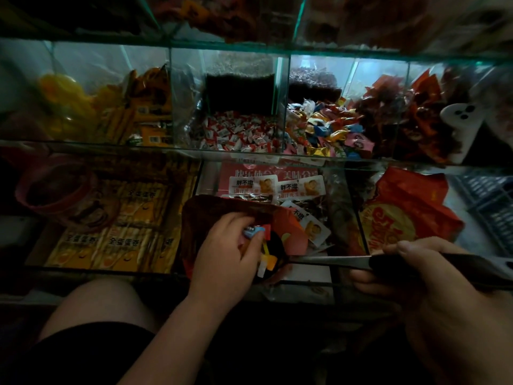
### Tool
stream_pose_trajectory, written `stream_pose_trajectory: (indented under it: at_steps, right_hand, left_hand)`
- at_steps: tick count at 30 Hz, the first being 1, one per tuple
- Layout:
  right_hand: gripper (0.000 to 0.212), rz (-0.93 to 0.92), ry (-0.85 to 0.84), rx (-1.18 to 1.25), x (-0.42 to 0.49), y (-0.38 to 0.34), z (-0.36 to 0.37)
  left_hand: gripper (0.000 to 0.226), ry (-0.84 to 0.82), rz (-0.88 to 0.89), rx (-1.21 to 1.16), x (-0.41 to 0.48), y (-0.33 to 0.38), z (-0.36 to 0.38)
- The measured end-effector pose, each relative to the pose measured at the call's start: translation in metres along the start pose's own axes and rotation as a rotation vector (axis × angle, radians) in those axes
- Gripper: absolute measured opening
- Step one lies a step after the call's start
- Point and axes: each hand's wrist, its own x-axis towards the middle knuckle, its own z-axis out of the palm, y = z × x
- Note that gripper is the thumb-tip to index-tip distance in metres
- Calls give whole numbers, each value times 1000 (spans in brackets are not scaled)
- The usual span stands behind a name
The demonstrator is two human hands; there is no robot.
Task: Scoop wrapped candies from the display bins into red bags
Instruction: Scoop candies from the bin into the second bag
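Both the left hand and the right hand are bare, with bare forearms and no visible rings or watch. Dark black shorts cover the thigh, leaving the knee bare.

I read 胖不墩 on 2 white packet labels in the lower middle glass compartment, just above the red bag; a 3rd label right of the bag shows only 不墩. The red card behind those labels reads 美味 on its right half; the left half is too dim. Left of the bag, yellow stick packs read 全蛋蛋卷. The red pouch to the right has yellow lettering I cannot make out.
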Motion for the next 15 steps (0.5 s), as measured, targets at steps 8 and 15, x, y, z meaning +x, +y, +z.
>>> stream_pose_trajectory:
  at_steps: [8, 15]
  right_hand:
    - [58, -57, -59, 54, 0, -3, 5]
    - [55, -132, -43, 114, -2, -13, 19]
  left_hand:
    - [43, 85, 117, 62, -1, 5, -9]
    - [32, 149, 149, 133, 16, 16, -10]
